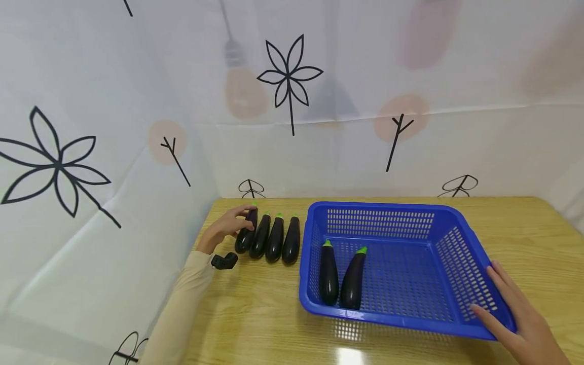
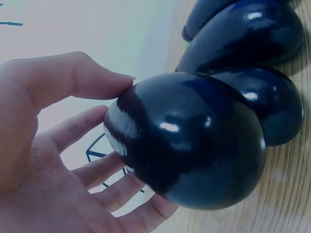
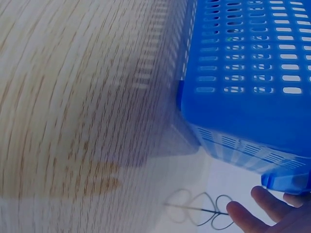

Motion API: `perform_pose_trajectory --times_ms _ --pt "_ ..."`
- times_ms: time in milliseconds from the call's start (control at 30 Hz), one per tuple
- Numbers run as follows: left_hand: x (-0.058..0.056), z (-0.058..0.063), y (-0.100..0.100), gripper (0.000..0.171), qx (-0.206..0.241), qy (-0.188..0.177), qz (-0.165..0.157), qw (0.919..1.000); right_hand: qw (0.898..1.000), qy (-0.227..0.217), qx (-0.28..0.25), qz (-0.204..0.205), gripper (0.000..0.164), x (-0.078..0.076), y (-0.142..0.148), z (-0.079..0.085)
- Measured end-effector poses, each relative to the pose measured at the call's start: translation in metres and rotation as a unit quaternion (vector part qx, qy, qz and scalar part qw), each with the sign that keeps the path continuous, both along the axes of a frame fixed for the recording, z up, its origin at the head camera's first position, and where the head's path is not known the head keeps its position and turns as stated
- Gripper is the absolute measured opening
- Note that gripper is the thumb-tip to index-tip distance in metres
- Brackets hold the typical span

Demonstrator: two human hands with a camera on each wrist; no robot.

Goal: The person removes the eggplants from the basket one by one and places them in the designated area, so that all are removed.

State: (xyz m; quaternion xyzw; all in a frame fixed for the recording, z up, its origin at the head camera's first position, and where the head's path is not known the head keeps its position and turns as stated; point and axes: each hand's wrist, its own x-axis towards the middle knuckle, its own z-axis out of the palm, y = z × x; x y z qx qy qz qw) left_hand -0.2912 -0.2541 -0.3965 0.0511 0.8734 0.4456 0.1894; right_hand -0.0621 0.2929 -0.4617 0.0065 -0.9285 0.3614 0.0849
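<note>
One glossy, black-purple, elongated eggplant [image 1: 245, 241], leftmost of four left of the blue perforated plastic basket [image 1: 392, 320], pinched by left hand [image 1: 228, 223], probably firm, slick, best held mid-body; right hand [image 1: 520, 310] spread at basket's right rim.

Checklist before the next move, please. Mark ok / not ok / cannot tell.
1. Left hand on leftmost eggplant, thumb opposite fingers: ok.
2. That eggplant lifted off table: cannot tell.
3. Low path to basket free: not ok; three eggplants lie between, so probably lift over.
4. Free floor in basket: ok, right of the two eggplants inside.
5. Right hand at basket's right side: ok.
</note>
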Motion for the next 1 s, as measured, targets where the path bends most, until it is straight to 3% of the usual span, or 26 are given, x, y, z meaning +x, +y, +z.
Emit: perform_pose_trajectory --times_ms 267,433,700,1000 --pt "-0.012 -0.007 -0.001 0.061 -0.002 -0.010 0.004 0.9999 1.000 0.008 0.001 0.000 0.081 0.000 0.002 -0.001" --pt "-0.014 -0.009 -0.002 0.061 -0.008 -0.015 0.008 0.9998 1.000 0.001 0.002 -0.001 0.081 0.000 0.001 -0.002" --pt "-0.020 -0.019 -0.004 0.059 -0.019 -0.022 0.016 0.9995 1.000 0.027 0.004 0.006 0.082 0.002 0.001 -0.006" --pt "-0.029 -0.032 -0.008 0.060 -0.035 -0.029 0.026 0.9986 1.000 -0.008 0.007 -0.010 0.081 0.000 0.000 -0.001"
